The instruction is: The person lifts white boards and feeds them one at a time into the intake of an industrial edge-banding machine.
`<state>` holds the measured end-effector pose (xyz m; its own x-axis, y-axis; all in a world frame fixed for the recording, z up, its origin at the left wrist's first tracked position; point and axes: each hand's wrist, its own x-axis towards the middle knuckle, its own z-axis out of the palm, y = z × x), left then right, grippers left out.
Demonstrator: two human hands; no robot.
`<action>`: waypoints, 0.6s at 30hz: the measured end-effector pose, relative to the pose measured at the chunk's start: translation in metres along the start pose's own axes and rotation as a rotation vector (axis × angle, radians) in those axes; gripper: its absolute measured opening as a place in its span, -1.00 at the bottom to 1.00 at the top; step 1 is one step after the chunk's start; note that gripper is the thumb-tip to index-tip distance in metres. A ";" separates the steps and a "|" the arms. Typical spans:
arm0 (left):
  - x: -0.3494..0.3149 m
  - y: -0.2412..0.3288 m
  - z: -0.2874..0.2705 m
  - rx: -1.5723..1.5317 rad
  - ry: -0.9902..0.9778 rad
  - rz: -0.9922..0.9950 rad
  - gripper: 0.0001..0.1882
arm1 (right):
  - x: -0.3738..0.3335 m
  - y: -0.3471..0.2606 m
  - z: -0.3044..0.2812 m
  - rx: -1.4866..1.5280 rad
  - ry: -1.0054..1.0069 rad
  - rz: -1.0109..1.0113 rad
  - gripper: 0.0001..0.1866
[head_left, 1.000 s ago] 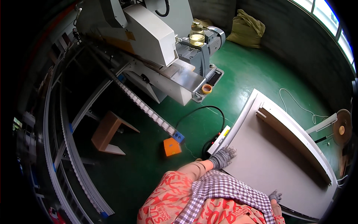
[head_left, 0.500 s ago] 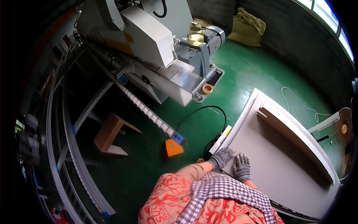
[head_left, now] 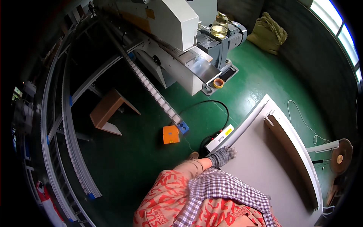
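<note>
While curved metal rails point(head_left: 81, 162) line the far left, a brown angled stand point(head_left: 107, 109) sits on the green floor point(head_left: 151, 166), and a roller track point(head_left: 151, 89) ends just beside an orange box point(head_left: 171, 135). One shoe point(head_left: 194, 155) stands near a looped black cable point(head_left: 228, 113); a careless step could snag it. The left hand point(head_left: 222, 157) rests, fingers extended and gripping nothing visible, on the grey panel point(head_left: 253, 162) at the body's right front. Lopsided pressure there might make the panel shift. What seems to be the right hand point(head_left: 269, 197) is a sliver beside the apron point(head_left: 227, 185); its grip I cannot tell. Farther right, a brown-sided strip point(head_left: 289, 155) lies along the panel, and any tug on the white cord point(head_left: 308, 130) beyond could drag whatever it joins.
</note>
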<state>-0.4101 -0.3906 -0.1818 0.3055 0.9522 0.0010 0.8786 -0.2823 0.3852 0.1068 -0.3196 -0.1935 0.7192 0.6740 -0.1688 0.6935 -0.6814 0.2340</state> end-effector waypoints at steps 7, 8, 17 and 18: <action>0.017 -0.012 0.019 -0.013 0.022 0.060 -0.51 | -0.073 -0.198 -0.001 0.388 0.350 -0.054 -0.65; 0.020 -0.021 0.031 -0.026 -0.030 0.035 -0.53 | -0.110 -0.226 -0.007 0.209 0.415 -0.363 -0.56; 0.012 -0.015 0.020 -0.066 0.195 0.076 -0.66 | -0.211 -0.139 -0.038 0.266 0.120 -1.782 -0.35; 0.009 -0.014 0.019 -0.071 0.203 0.085 -0.67 | -0.190 -0.115 -0.033 0.234 0.157 -1.792 -0.37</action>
<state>-0.4129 -0.3802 -0.2049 0.2908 0.9314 0.2187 0.8228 -0.3601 0.4397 -0.1108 -0.3601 -0.1562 -0.8242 0.5643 0.0478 0.5395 0.8080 -0.2367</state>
